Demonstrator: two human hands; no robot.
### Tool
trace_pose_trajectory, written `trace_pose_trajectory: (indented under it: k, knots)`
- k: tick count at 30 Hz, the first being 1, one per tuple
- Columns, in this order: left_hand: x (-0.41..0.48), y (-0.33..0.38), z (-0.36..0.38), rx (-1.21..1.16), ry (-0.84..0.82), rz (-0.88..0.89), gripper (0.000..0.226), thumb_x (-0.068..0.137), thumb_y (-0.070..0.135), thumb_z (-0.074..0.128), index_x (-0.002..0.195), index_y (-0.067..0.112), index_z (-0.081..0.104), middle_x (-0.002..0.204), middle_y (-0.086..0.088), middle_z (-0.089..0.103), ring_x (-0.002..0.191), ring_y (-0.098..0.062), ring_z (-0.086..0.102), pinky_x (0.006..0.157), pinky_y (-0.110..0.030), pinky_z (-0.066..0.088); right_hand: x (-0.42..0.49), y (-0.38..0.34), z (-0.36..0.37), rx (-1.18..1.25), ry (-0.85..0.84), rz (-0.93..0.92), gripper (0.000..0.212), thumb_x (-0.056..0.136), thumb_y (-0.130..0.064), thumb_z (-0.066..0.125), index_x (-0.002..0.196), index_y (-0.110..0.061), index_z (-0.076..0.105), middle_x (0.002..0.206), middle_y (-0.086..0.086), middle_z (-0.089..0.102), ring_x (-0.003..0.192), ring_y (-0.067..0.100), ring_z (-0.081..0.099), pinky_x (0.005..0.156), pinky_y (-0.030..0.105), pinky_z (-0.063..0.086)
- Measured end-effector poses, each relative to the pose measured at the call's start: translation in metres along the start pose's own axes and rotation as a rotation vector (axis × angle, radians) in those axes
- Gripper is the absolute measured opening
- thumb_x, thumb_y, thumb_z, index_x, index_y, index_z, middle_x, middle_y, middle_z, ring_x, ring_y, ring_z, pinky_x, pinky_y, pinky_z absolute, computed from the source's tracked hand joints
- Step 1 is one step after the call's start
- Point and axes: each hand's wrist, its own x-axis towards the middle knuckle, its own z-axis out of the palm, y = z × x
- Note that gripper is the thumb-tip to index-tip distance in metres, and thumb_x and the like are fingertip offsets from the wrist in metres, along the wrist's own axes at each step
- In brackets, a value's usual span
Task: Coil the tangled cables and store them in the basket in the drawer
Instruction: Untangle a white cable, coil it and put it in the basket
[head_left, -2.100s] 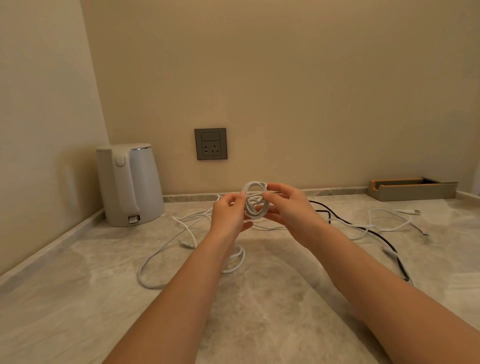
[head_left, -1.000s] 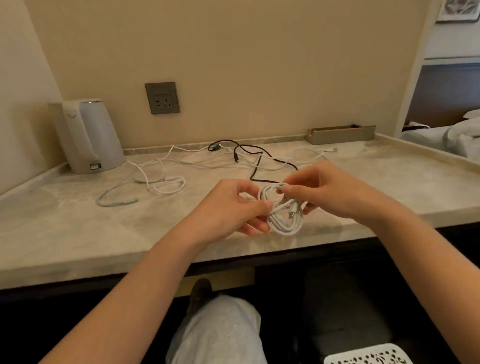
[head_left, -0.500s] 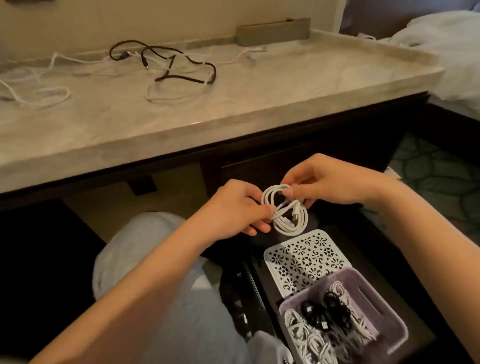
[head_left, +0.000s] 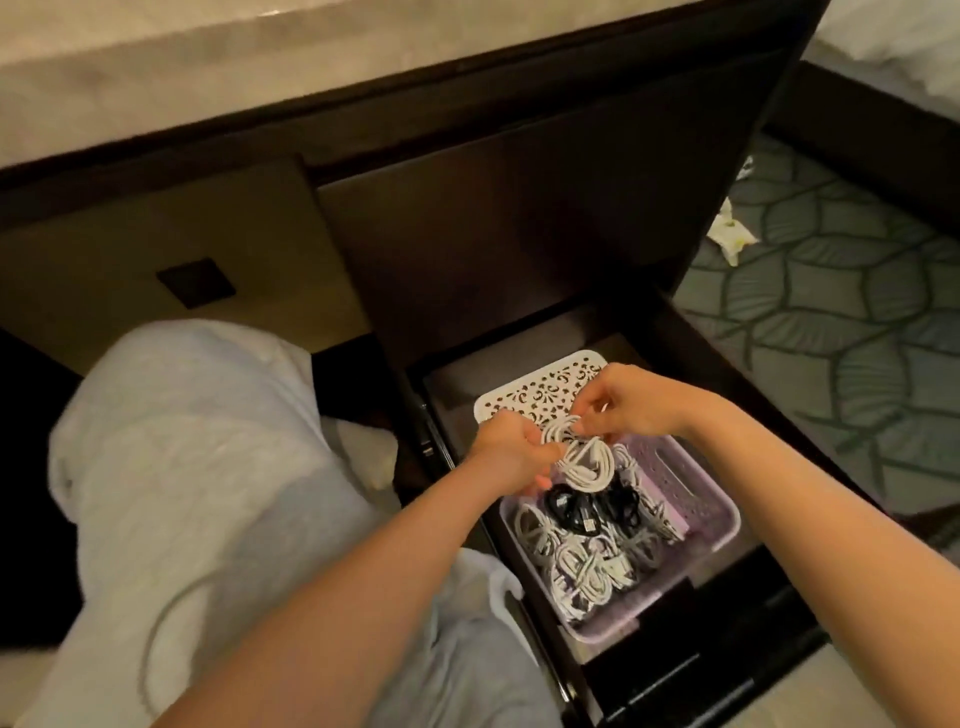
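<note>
A coiled white cable (head_left: 584, 461) hangs between both hands just above the far end of the purple basket (head_left: 696, 514). My left hand (head_left: 511, 449) pinches its left side. From the right, my right hand (head_left: 631, 402) pinches the top loops. The basket sits in the open dark drawer (head_left: 670, 670) and holds several coiled white cables (head_left: 576, 566) and black coiled cables (head_left: 587, 506).
A white perforated lid (head_left: 540, 387) lies in the drawer behind the basket. The marble countertop edge (head_left: 208, 88) runs along the top. My grey-trousered knee (head_left: 197, 457) is at the left. Patterned carpet (head_left: 841, 291) with a crumpled tissue (head_left: 730, 236) lies right.
The view swung down from the countertop to the open drawer. Both hands carried the coiled white cable from over the counter down to just above the purple basket.
</note>
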Motion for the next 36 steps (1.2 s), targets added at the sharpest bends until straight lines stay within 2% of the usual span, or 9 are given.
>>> trace_pose_trajectory:
  k: [2,4,8,11,15,21,27,33,36]
  knots:
    - [0.006,-0.009,0.018,0.085,0.024,-0.025,0.020,0.089,0.026,0.066,0.078,0.010,0.058,0.074,-0.009,0.067,0.062,-0.018,0.063,0.068,-0.032,0.055,0.004,0.020,0.013,-0.016,-0.020,0.049,0.024,0.084,-0.015,0.071,0.063,-0.026,0.068,0.059,-0.006,0.061,0.059,0.010,0.060,0.060,0.026,0.055]
    - [0.009,-0.019,0.030,0.229,0.061,-0.025,0.022,0.088,0.030,0.065,0.091,0.007,0.064,0.095,-0.013,0.068,0.083,-0.026,0.065,0.072,-0.033,0.050,0.008,0.033,0.027,-0.055,-0.035,0.082,0.011,0.084,-0.016,0.071,0.074,-0.012,0.072,0.065,0.001,0.065,0.059,0.011,0.061,0.058,0.022,0.053]
    - [0.013,-0.039,0.047,0.504,0.058,0.000,0.026,0.088,0.030,0.062,0.103,0.009,0.063,0.105,-0.011,0.066,0.096,-0.029,0.063,0.070,-0.032,0.046,0.016,0.055,0.059,-0.108,-0.085,0.128,0.010,0.086,-0.015,0.067,0.076,-0.014,0.068,0.066,0.004,0.066,0.058,0.014,0.060,0.065,0.028,0.051]
    - [0.014,-0.046,0.054,0.751,0.106,0.090,0.029,0.092,0.027,0.057,0.114,0.009,0.060,0.114,-0.011,0.063,0.107,-0.029,0.058,0.085,-0.036,0.044,0.020,0.060,0.078,-0.135,-0.079,0.151,0.011,0.087,-0.017,0.066,0.076,-0.014,0.064,0.068,0.005,0.067,0.056,0.012,0.060,0.070,0.030,0.051]
    - [0.019,-0.053,0.058,0.986,0.082,0.150,0.033,0.094,0.030,0.056,0.120,0.011,0.057,0.121,-0.011,0.061,0.118,-0.029,0.050,0.100,-0.039,0.035,0.023,0.059,0.091,-0.189,-0.060,0.168,0.021,0.088,-0.022,0.065,0.083,-0.001,0.067,0.062,-0.002,0.061,0.056,0.010,0.056,0.070,0.025,0.043]
    - [0.022,-0.063,0.059,1.062,0.083,0.191,0.028,0.094,0.029,0.055,0.119,0.015,0.057,0.119,-0.006,0.061,0.118,-0.025,0.046,0.099,-0.036,0.029,0.028,0.056,0.104,-0.346,-0.032,0.147,0.014,0.088,-0.022,0.064,0.087,-0.008,0.065,0.083,0.006,0.067,0.077,0.019,0.060,0.078,0.032,0.049]
    - [0.021,-0.065,0.053,1.034,0.108,0.206,0.025,0.093,0.028,0.056,0.115,0.015,0.058,0.118,-0.006,0.059,0.116,-0.025,0.044,0.099,-0.035,0.027,0.026,0.070,0.113,-0.228,0.097,0.157,0.022,0.084,-0.006,0.057,0.063,-0.011,0.055,0.064,0.008,0.057,0.063,0.026,0.058,0.074,0.043,0.054]
    - [0.013,-0.042,0.032,0.839,0.034,0.179,0.026,0.093,0.032,0.056,0.110,0.012,0.058,0.116,-0.008,0.058,0.115,-0.027,0.048,0.100,-0.036,0.031,0.022,0.067,0.098,-0.159,0.156,0.182,0.019,0.088,-0.022,0.064,0.075,-0.008,0.062,0.073,0.008,0.062,0.063,0.016,0.051,0.065,0.031,0.045]
    - [0.006,-0.019,0.013,0.772,-0.040,0.165,0.026,0.093,0.034,0.054,0.109,0.013,0.057,0.111,-0.007,0.060,0.107,-0.027,0.055,0.090,-0.036,0.041,0.021,0.052,0.071,-0.188,0.132,0.149,0.017,0.087,-0.020,0.063,0.077,-0.007,0.065,0.074,0.006,0.064,0.066,0.012,0.051,0.068,0.032,0.044]
